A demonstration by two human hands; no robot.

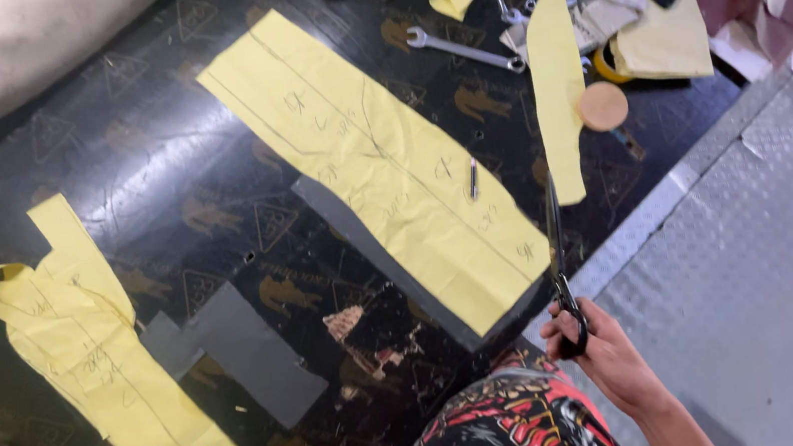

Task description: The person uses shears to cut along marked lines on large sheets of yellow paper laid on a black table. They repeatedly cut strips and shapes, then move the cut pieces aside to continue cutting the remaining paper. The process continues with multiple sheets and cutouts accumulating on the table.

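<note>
Right hand sat at lower centre-right of the frame, fingers closed through the handles of the scissors. Blades pointed up-frame, nearly closed as far as could be told. Left hand not in view.

Just past the blade tips hung or lay a narrow yellow strip, running up toward the top of the frame. Could not tell whether the tips touched it or merely overlapped it in the view.

Just left of the scissors: a long yellow pattern with pencil marks, lying diagonally from top centre to lower centre. A grey sheet lay under it, its edge showing along the left side. A pen rested on the pattern.

Further out: a tan disc beside the strip, a wrench at upper centre, and a heap of scraps in the upper right. At left, a second yellow piece and a loose grey piece. All lay on a black mat; metal plate filled the lower right. Patterned shorts showed at bottom centre.

Judgement: cutting work, with the scissors carried between cuts rather than biting into material. A next cut would call for opened blades, the free hand steadying the stock, and the pen kept off the line.
</note>
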